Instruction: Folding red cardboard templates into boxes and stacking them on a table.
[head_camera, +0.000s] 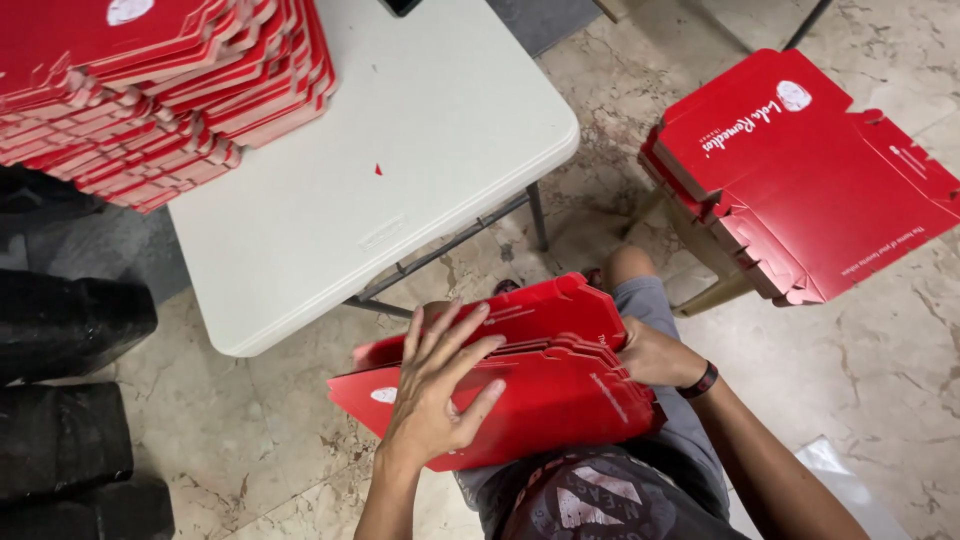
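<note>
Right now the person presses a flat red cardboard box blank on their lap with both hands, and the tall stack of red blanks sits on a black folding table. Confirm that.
One detail is wrong: the head view shows the folding table is white, not black. The rest holds: the left hand lies spread on the flat red cardboard box blank on the lap, the right hand grips its edge, and the tall stack of red blanks sits on that table.

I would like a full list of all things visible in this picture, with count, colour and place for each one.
Flat box blank: one, red, on the person's lap, under both hands.
Pile of flat boxes: one pile, red, top left on the table.
Second pile of flat boxes: one pile, red, on a stand at right.
Folding table: one, white, upper centre.
Black bags: several, black, floor at left.
Floor: beige marble tiles.
Wristband: one, black, right wrist.
Left hand: flat on the blank.
Right hand: at the blank's right edge.
</note>
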